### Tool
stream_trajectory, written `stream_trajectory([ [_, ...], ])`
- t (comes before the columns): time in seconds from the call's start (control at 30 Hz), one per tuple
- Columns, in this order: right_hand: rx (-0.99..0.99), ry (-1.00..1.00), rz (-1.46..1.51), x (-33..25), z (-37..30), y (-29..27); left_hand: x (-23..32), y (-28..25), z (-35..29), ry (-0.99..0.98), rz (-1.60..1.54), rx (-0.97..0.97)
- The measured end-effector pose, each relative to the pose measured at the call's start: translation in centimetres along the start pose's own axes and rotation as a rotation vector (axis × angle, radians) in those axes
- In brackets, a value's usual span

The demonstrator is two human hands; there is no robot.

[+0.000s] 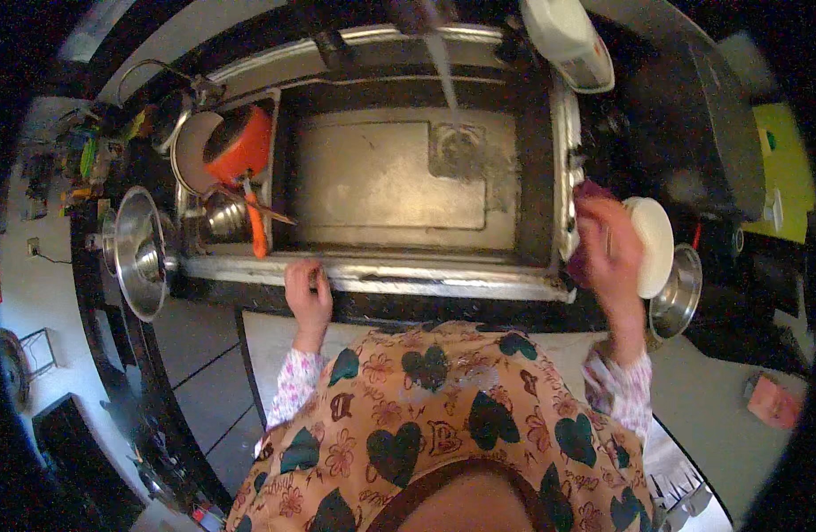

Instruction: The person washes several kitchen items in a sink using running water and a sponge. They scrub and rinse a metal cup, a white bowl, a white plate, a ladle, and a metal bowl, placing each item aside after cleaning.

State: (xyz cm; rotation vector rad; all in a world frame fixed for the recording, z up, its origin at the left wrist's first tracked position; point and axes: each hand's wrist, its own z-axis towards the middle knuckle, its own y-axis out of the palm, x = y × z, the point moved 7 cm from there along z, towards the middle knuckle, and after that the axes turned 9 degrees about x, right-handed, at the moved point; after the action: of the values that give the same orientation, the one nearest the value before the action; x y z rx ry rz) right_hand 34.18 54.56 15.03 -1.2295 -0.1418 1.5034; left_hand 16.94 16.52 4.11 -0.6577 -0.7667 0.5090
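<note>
My left hand (pixel 309 297) is at the front rim of the sink (pixel 364 275), its fingers curled in; whether something small is inside them I cannot make out. On the right, my right hand (pixel 612 253) closes on a purple cloth (pixel 591 191) at the sink's right edge. A white round dish (pixel 652 244) stands just beside that hand. Water (pixel 443 75) runs from above into the steel basin (pixel 364 177), falling near the square drain area at the back right.
An orange-red pot (pixel 241 146) and metal dishes (pixel 224 215) crowd the sink's left end. A large steel bowl (pixel 142 257) sits left of it. Another metal bowl (pixel 677 293) is at the right, and a white jug (pixel 568 44) stands at the back right corner.
</note>
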Motion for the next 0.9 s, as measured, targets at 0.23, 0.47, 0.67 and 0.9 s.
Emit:
stream_trajectory([
  [0.23, -0.831, -0.113, -0.53, 11.7, 0.3, 30.6, -5.3, -1.2, 1.2, -0.097, -0.046, -0.098],
  [0.47, -0.695, 0.177, -0.161, 15.3, 1.3, 38.1, -7.6, -1.4, 1.3, -0.23, 0.013, -0.109],
  [0.67, -0.919, -0.113, -0.566, 23.7, -3.9, 46.6, -6.9, -0.6, 1.9, -0.2, 0.088, -0.084],
  [0.9, -0.32, -0.406, -0.418, 22.7, -2.1, 46.4, -5.0, -2.2, 3.2, -0.349, 0.091, 0.008],
])
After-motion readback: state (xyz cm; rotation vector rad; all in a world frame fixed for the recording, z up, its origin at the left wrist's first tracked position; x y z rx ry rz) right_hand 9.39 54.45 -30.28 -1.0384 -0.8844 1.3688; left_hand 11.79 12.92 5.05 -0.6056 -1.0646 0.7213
